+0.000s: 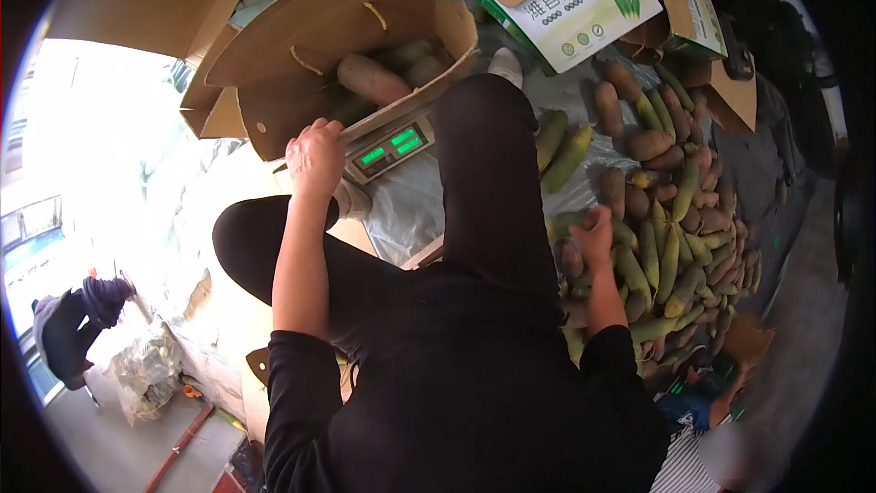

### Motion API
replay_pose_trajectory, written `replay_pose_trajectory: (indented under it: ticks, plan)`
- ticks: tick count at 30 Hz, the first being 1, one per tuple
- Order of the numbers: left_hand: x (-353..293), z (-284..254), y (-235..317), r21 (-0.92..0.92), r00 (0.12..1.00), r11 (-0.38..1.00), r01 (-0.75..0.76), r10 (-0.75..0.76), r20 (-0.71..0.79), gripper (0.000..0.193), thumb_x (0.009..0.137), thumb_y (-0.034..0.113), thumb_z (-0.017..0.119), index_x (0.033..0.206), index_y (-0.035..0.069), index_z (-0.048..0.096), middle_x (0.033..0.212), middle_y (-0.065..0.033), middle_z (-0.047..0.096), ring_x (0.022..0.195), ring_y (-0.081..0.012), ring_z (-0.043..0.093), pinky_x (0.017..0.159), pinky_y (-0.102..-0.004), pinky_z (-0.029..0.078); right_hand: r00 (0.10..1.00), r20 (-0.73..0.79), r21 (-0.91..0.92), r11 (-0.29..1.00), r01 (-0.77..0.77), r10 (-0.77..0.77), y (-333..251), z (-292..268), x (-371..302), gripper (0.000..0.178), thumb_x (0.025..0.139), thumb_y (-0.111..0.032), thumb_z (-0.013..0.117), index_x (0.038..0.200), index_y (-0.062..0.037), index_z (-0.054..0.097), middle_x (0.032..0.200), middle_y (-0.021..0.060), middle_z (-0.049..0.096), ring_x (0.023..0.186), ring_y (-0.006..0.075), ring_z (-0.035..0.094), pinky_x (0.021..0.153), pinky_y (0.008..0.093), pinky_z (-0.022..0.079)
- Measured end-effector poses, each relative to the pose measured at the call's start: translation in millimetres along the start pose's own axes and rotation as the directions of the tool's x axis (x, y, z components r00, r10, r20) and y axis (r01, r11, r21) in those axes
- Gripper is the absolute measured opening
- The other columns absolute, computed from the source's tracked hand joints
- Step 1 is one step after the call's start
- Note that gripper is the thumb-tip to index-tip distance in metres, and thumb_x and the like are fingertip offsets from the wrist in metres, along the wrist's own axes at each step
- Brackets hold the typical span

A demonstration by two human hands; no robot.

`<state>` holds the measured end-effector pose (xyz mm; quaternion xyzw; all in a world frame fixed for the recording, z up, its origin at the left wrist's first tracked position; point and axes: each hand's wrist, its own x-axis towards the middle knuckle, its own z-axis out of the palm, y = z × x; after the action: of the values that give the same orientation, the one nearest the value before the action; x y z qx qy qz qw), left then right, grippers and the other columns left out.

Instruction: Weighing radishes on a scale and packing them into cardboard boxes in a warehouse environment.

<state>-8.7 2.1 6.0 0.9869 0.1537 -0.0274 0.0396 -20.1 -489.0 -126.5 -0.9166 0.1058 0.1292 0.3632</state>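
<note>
My left hand (315, 157) is closed over the near corner of an open cardboard box (274, 114). Inside lie several radishes, a brownish-red one (372, 80) among them. A scale (391, 150) with green lit displays shows along the box's near side. To my right, my right hand (595, 237) is at the near-left edge of a heap of radishes, its fingers bent and blurred. Beside those fingers lies a dark reddish radish (571, 258); whether they grip it cannot be made out. Two green radishes (568, 157) lie apart from the heap, near my knee.
Long green and reddish radishes (669, 251) spread over plastic sheeting (401, 219) at right. A white-and-green printed carton (584, 14) stands at the far right, with another carton (698, 0) beside it. A person (73, 329) is at far left, near a clear plastic bag (146, 370).
</note>
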Motion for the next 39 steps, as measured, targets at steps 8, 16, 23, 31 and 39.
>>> replay_pose_trajectory:
  ticks: [8,16,23,31,39]
  plan:
    - [-2,1,-1,-0.008,0.999,1.0,-0.028,0.027,-0.042,0.008,0.077,0.015,0.061,0.083,0.012,0.064,0.085,-0.0045,0.061,0.087,-0.024,0.061,0.072,-0.0405,0.045,0.881,-0.324,0.387,0.802,0.456,-0.344,-197,-91,51,0.052,0.069,0.004,0.072,0.113,-0.0034,0.046,0.107,0.0068,0.052,0.095,0.0149,0.052,0.082,0.028,0.045]
    - [-4,4,-7,0.019,0.999,1.0,0.002,-0.001,-0.033,0.009,0.076,0.017,0.06,0.082,0.012,0.064,0.084,-0.0049,0.061,0.086,-0.0242,0.061,0.072,-0.0408,0.045,0.701,-0.342,0.689,0.34,0.64,-0.626,-364,-71,42,0.049,0.069,0.009,0.071,0.109,-0.0001,0.046,0.106,0.0119,0.053,0.094,0.0175,0.057,0.082,0.0299,0.05]
    - [2,4,2,-0.001,0.999,1.0,-0.023,0.023,-0.024,0.013,0.076,0.016,0.062,0.087,0.01,0.064,0.086,-0.007,0.06,0.088,-0.0263,0.06,0.073,-0.0419,0.046,0.612,-0.114,0.657,0.402,0.638,-0.783,-418,37,52,0.05,0.065,-0.011,0.079,0.105,-0.0052,0.051,0.097,0.0063,0.058,0.088,0.0154,0.058,0.075,0.0282,0.049]
    - [2,7,-5,0.082,0.999,0.996,-0.017,0.014,0.031,0.011,0.079,0.023,0.06,0.081,0.012,0.062,0.086,-0.0068,0.062,0.087,-0.0265,0.062,0.071,-0.0424,0.047,0.77,-0.009,0.571,0.629,0.528,-0.638,-349,8,89,0.025,0.079,-0.021,0.069,0.093,-0.0012,0.065,0.076,0.0046,0.065,0.071,0.0092,0.06,0.065,0.0229,0.047]
    - [3,-2,8,0.085,0.999,0.996,0.0,-0.004,0.05,0.016,0.079,0.023,0.062,0.088,0.01,0.062,0.09,-0.0089,0.061,0.086,-0.0312,0.061,0.071,-0.0441,0.048,0.968,-0.138,0.134,0.964,0.229,-0.21,-111,-23,105,0.017,0.08,-0.015,0.063,0.092,-0.0033,0.063,0.077,0.0113,0.064,0.071,0.0221,0.062,0.067,0.0309,0.048]
